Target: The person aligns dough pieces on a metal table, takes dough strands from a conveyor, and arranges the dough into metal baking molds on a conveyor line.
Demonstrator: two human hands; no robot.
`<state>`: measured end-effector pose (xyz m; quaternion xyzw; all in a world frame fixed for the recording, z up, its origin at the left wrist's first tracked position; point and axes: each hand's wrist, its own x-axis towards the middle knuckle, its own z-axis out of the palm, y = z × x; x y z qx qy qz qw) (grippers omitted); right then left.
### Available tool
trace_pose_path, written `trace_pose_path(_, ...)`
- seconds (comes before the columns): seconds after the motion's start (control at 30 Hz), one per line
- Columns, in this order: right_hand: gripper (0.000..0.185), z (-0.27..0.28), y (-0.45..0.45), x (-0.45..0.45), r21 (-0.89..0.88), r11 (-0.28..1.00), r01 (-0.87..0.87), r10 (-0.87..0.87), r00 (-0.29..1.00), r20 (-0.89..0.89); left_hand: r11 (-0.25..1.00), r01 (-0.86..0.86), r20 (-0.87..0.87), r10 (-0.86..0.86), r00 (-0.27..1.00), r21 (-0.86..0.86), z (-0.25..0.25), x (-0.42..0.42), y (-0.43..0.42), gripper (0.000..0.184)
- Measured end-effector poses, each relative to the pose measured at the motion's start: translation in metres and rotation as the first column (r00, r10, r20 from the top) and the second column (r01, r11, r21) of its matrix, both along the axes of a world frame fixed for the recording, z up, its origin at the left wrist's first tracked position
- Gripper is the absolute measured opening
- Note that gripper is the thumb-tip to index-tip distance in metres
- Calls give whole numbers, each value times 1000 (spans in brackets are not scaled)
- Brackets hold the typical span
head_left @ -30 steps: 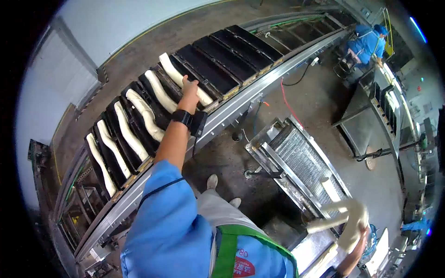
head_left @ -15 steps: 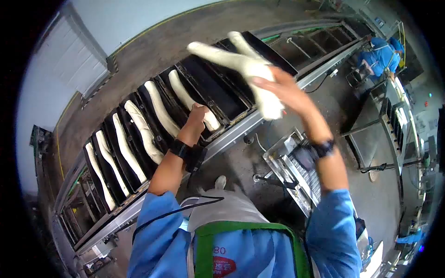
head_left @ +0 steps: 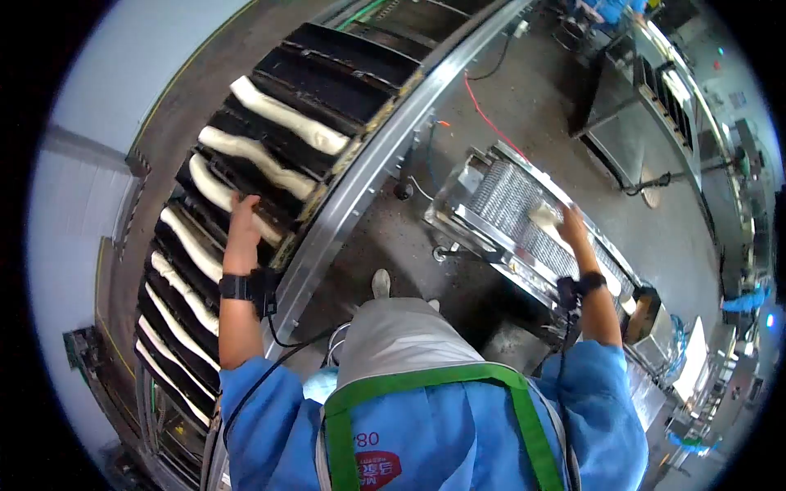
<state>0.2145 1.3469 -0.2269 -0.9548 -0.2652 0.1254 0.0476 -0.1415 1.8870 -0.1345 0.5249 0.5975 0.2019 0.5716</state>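
My left hand (head_left: 243, 225) rests, fingers a little apart, on a long pale dough strip (head_left: 211, 186) lying in a black tray. On the mesh conveyor to the right, my right hand (head_left: 573, 229) has its fingers around another dough strip (head_left: 544, 219); the hand covers part of it. Two more strips, a straight one (head_left: 286, 116) and a wavy one (head_left: 258, 157), lie in the trays just beyond my left hand. Several others, among them a lumpy strip (head_left: 184, 286), fill the trays on the near side.
A metal rail (head_left: 360, 192) edges the row of trays. Dark trays (head_left: 327, 78) stand at the far end. The small mesh conveyor (head_left: 503, 196) has a metal frame. A steel table (head_left: 622, 135) stands farther right, and a person in blue (head_left: 610, 10) is beyond it.
The dough my right hand held in the air now lies in the far trays. That hand has moved down to the mesh conveyor. My left hand touches a strip; my view has turned right.
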Motion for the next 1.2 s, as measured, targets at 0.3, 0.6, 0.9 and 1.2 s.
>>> trace_pose_path(0.3, 45, 24, -116, 15, -346, 932, 113, -150, 985, -83, 502, 865, -848, -461, 264, -4, 30, 142, -9, 42)
trace_pose_path(0.6, 54, 154, 89, 37, 739, 487, 467, 359, 664, -656, 541, 833, -860, -472, 191, -112, -5, 141, 0, 38)
trace_pose_path(0.9, 33, 232, 379, -10, 761, 341, 552, 713, 375, -592, 322, 861, -904, -34, 425, 393, -35, 80, -67, 27)
trace_pose_path(1.2, 40, 64, 444, 7, 710, 694, 122, 558, 531, -637, 230, 826, -840, -58, 539, 514, -65, 85, -65, 14)
